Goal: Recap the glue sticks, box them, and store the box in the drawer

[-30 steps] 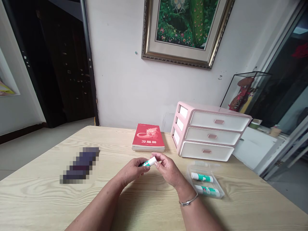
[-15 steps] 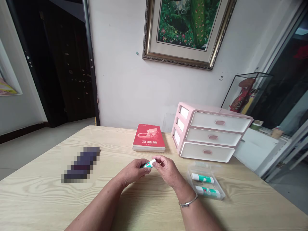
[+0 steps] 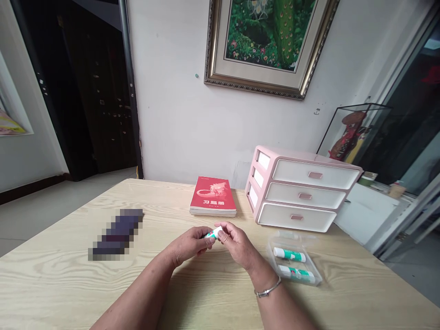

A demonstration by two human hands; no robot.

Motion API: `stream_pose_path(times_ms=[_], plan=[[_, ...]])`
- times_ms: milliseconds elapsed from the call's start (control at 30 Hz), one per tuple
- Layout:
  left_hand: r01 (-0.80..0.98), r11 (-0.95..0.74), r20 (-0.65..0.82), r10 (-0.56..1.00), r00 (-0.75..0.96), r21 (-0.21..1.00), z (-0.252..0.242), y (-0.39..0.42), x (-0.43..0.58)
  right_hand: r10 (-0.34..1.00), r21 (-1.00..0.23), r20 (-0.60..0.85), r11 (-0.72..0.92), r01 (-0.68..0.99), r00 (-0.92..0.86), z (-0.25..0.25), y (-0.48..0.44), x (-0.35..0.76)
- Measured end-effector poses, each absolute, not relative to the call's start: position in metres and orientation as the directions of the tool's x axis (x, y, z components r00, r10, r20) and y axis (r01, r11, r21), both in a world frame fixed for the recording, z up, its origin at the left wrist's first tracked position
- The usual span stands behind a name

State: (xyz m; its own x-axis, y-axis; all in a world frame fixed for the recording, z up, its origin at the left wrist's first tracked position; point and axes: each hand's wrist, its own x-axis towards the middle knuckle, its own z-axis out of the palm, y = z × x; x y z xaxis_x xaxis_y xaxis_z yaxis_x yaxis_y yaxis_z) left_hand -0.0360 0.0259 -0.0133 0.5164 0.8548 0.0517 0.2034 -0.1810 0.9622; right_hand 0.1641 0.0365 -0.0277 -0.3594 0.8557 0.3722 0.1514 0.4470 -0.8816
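Between my two hands is a glue stick [image 3: 211, 234], a white tube with a green label, tilted with its white end up to the right. My left hand [image 3: 191, 243] is closed around its lower left part, the thumb lying along the label. At the white end, my right hand [image 3: 237, 242] pinches the tube between thumb and fingers. My fingers hide much of it. To the right, a clear plastic box [image 3: 316, 274] lies with its lid open and holds an upper glue stick [image 3: 289, 255] and a lower glue stick [image 3: 296, 273].
A red book [image 3: 213, 195] lies beyond my hands. Behind the box stands a pink and white drawer unit [image 3: 302, 190]. On the left of the wooden table [image 3: 62, 275] is a dark pixelated object [image 3: 117, 233]. A framed picture [image 3: 254, 79] hangs on the wall.
Almost nothing differs. Both hands keep the glue stick in the same place, with only slight finger movement, and the whole view has shifted a little.
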Motion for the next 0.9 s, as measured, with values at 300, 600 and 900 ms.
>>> stream_pose_path(times_ms=[300,600,900], plan=[[0.299,-0.384,0.221,0.861,0.458,0.874,-0.014,0.026,-0.025,0.942,-0.881,0.264,0.323,0.347,-0.206,-0.033,0.043,0.162],[0.331,-0.306,0.133,0.881,0.454,0.893,-0.015,0.027,-0.032,0.882,-0.878,0.368,0.433,0.202,-0.294,-0.032,0.041,0.164],[0.344,-0.431,0.26,0.857,0.445,0.834,-0.019,0.029,-0.024,0.942,-0.861,0.291,0.335,0.382,-0.17,-0.033,0.043,0.164]])
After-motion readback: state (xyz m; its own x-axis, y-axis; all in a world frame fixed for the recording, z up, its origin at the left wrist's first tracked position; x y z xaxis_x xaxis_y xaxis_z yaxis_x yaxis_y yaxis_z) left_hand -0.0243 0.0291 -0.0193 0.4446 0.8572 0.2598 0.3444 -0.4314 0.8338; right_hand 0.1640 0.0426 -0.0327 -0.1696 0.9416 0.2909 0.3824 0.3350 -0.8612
